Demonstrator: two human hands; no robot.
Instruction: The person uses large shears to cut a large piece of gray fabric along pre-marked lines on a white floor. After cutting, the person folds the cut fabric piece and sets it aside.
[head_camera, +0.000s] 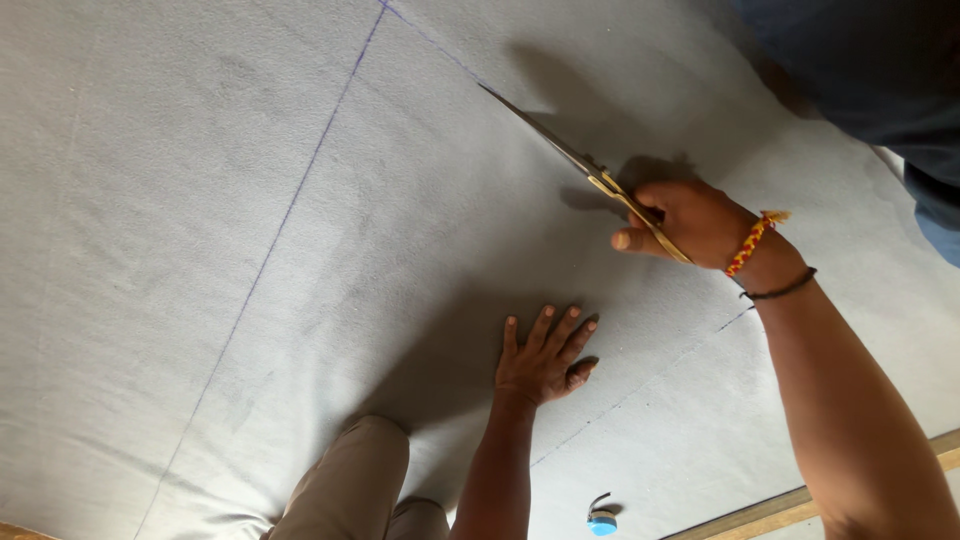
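If my left hand (543, 357) lets the cloth (250, 250) creep, I think the scissors (585, 165) could wander off the blue line (300, 190) and spoil the cut. My left fingers (560, 328) lie spread flat, pressing the cloth down. My right hand (690, 222) has its fingers curled tight through the scissor handles, blades lying on the cloth along the line.

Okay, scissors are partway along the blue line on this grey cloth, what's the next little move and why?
Probably close the gold-handled scissors and slide them further along the blue chalk line. The right hand holds them with the blade tips on that line, and the left hand lies flat on the grey fabric sheet, holding it down beside the cut.
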